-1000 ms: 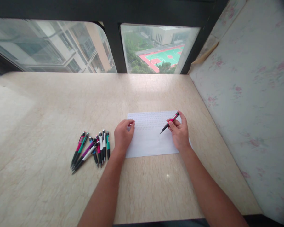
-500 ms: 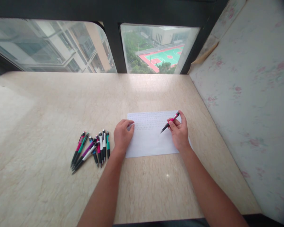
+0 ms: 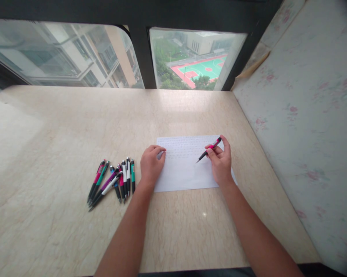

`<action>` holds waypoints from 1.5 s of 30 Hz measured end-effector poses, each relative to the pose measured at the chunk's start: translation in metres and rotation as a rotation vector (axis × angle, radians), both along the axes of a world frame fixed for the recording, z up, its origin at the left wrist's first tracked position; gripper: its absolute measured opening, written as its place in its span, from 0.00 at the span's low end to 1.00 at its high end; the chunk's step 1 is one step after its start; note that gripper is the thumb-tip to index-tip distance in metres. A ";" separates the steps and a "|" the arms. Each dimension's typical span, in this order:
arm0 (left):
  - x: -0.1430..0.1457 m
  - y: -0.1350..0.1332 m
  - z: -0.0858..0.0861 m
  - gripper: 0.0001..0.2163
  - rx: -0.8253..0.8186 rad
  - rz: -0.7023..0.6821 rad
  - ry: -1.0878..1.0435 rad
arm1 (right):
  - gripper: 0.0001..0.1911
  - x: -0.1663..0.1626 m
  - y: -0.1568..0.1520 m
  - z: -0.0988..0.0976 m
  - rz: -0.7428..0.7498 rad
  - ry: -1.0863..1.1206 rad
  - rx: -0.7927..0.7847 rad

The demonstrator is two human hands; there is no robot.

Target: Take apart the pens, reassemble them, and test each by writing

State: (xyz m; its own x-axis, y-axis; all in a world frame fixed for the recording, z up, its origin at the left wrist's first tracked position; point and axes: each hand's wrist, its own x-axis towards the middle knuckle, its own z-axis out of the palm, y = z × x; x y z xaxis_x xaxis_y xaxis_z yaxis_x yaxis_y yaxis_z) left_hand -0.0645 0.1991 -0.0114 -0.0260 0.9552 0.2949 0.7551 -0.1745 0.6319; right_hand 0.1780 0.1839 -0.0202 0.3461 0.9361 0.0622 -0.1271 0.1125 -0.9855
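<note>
A white sheet of paper (image 3: 183,169) with faint handwritten lines near its top lies on the marble table (image 3: 75,127). My right hand (image 3: 221,163) is closed around a pink and black pen (image 3: 208,149), whose tip points down-left at the paper. My left hand (image 3: 150,164) rests on the paper's left edge with its fingers curled and nothing visible in them.
A pile of several coloured pens (image 3: 112,181) lies left of my left hand. A window (image 3: 191,57) runs along the table's far edge. A floral-papered wall (image 3: 303,115) borders the table on the right.
Both hands stay almost still over the paper. The pen tip has barely shifted.
</note>
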 end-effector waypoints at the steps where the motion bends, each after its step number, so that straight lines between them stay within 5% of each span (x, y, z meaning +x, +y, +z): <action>1: 0.000 0.000 0.000 0.06 -0.001 0.001 0.004 | 0.38 0.000 0.000 0.001 -0.012 -0.016 0.008; 8: 0.001 -0.001 0.001 0.05 0.002 0.005 0.010 | 0.40 -0.003 -0.001 0.007 -0.073 -0.001 0.012; 13: 0.002 -0.002 0.002 0.05 -0.005 0.010 0.017 | 0.14 -0.004 -0.003 0.007 -0.021 0.046 -0.068; 22: 0.002 0.000 0.002 0.04 -0.026 0.011 -0.020 | 0.19 -0.013 -0.009 0.017 0.260 -0.223 0.014; 32: 0.002 -0.001 0.006 0.05 -0.050 0.006 0.022 | 0.16 -0.028 0.004 0.013 0.098 -0.763 -0.061; 45: 0.002 -0.001 0.003 0.04 -0.040 0.017 0.031 | 0.18 -0.029 0.005 0.009 0.081 -0.806 -0.077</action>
State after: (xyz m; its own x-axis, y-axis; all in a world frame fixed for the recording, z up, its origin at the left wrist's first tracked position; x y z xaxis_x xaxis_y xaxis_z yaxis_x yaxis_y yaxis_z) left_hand -0.0628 0.1978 -0.0084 -0.0335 0.9658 0.2570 0.7773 -0.1365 0.6141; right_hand 0.1490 0.1889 -0.0108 0.1537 0.9681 0.1979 0.6200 0.0614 -0.7822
